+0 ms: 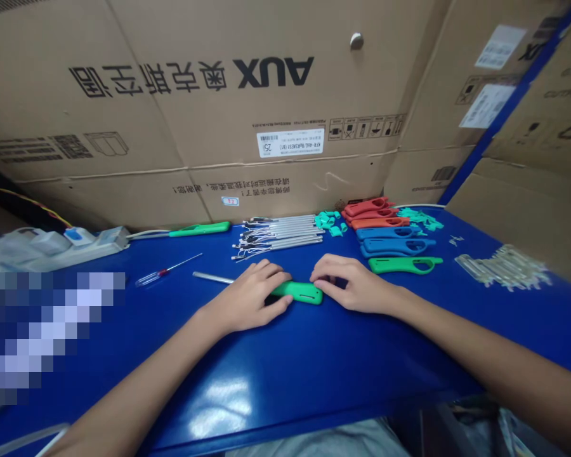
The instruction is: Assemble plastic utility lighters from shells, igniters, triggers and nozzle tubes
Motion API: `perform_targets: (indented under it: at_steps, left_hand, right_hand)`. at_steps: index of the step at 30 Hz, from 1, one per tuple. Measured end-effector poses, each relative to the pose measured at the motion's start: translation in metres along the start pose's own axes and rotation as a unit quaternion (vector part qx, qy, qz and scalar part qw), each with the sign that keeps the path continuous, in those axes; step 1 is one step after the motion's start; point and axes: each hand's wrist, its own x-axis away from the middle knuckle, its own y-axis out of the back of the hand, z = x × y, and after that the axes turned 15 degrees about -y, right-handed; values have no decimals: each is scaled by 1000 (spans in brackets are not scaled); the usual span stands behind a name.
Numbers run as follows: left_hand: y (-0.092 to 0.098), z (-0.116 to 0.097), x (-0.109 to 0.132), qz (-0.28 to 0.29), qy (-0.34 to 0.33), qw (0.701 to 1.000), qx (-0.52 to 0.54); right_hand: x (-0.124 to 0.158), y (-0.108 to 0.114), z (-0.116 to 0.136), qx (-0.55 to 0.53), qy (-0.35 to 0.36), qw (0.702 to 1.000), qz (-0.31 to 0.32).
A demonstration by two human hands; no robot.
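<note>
Head view: clasping green handle (309,293) in half-closed left hand (253,295), probably for steadiness, with right hand (352,285) bunched at its end, cannot tell whether gripping.

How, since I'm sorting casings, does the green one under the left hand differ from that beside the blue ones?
The left hand partly covers the held casing; the loose casing is uncovered. The held casing's slotted end points right, the loose casing's left. Both are green.

I could pass over the near tabletop (333,362), between the forearms (181,355), up to the green casing (308,292); behind it, silver rods (292,233) bar my way to the cardboard (195,127).
</note>
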Motion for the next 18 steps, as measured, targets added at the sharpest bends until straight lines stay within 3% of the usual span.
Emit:
perform_targets:
  at_steps: [4,18]
  left_hand:
    - [-1,-1,0,1,2,1000,7]
    - [-1,-3,0,-7,-10,1000,17]
  right_hand:
    - [-1,4,1,-1,-24,998,63]
    - [-2,4,1,-50,-60,993,92]
